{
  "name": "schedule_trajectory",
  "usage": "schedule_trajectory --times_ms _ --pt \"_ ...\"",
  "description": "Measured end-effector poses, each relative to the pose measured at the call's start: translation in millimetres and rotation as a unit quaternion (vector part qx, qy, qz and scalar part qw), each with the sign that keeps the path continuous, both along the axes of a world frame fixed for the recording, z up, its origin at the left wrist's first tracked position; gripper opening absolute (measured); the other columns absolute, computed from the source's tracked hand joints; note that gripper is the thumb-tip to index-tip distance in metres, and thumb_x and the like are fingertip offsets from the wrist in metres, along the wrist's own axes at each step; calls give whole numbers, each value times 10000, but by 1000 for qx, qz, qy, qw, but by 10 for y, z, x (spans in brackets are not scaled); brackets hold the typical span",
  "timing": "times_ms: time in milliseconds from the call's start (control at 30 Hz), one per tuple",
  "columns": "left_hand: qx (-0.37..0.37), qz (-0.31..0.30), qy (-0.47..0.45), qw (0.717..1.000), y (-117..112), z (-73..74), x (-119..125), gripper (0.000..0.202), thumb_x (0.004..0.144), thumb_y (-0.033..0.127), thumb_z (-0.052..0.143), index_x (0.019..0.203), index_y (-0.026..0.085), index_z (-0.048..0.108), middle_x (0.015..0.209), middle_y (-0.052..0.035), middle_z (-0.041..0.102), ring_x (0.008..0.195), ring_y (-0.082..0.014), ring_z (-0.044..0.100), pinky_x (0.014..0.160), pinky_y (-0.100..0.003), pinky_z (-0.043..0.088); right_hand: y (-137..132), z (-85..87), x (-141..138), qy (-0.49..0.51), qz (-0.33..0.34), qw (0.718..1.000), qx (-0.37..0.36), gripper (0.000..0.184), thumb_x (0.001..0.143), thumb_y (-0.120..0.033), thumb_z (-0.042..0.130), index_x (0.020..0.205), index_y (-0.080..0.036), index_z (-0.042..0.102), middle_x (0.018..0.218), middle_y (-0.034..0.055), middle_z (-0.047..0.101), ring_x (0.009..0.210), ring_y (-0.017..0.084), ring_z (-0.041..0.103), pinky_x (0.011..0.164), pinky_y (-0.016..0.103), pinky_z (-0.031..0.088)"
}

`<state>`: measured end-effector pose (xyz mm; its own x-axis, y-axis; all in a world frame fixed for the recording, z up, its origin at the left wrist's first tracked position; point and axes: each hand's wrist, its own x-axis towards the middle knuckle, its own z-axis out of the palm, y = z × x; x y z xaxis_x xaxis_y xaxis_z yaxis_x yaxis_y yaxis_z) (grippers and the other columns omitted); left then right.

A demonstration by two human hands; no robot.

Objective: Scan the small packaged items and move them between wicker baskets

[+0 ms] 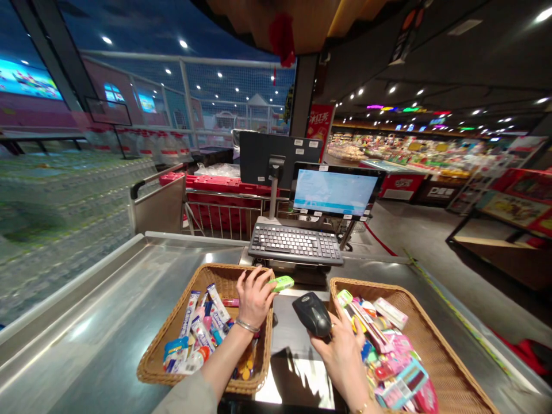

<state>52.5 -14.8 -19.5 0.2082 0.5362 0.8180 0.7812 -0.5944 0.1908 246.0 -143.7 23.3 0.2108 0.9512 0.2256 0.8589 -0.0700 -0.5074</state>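
Left fingers [264,279] pinch green pack [283,283]; packets [202,332] in baskets [451,371].

I see small lamps [183,43] dotting a dim ceiling [487,69] beyond the keyboard [297,242]. Left of the keyboard, white glare streaks my steel bench [116,322]; on the keyboard's near side, a hard shadow [293,376] falls. Far left of it, bottle packs [69,198] smear, while my hands [255,299] look clearer.

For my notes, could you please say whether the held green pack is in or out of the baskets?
Out: the left hand holds the green pack between the left basket and right basket.
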Motion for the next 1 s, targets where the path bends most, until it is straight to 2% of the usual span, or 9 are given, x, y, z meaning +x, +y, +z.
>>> schedule_trajectory --times_ms 233,400,633,733,1000 --pt "3 -2 4 1000 -7 27 32 159 788 268 754 936 301 707 1194 9 724 1227 -289 554 1103 -559 240 1 -17 27 6 -19 1000 6 220 798 -299 572 928 -301 749 1240 23 678 1421 323 348 1162 639 122" --pt "4 -10 4 1000 -1 41 80 167 776 275 770 928 304 706 1207 20 719 1236 -291 548 1108 -555 229 -8 -13 67 5 -37 999 7 226 798 -320 566 926 -287 750 1208 63 690 1404 325 376 1152 643 135" --pt "7 -28 14 999 -2 116 182 132 810 280 730 938 307 708 1211 5 716 1246 -291 545 1110 -560 234 -31 -17 169 22 -48 999 -11 269 795 -331 564 986 -288 747 1289 55 650 1420 319 342 1170 621 85" --pt "15 -35 25 999 5 151 243 132 821 285 712 949 312 712 1206 -5 717 1245 -286 547 1112 -562 240 -41 -31 223 22 -59 998 -6 254 793 -338 563 949 -265 750 1302 66 641 1414 326 344 1174 611 66" --pt "24 -69 27 997 39 216 476 118 830 310 705 947 318 715 1204 -2 718 1254 -273 542 1128 -551 230 -94 -83 416 0 -93 996 7 235 756 -322 588 907 -262 758 1265 84 657 1384 329 385 1163 585 133"
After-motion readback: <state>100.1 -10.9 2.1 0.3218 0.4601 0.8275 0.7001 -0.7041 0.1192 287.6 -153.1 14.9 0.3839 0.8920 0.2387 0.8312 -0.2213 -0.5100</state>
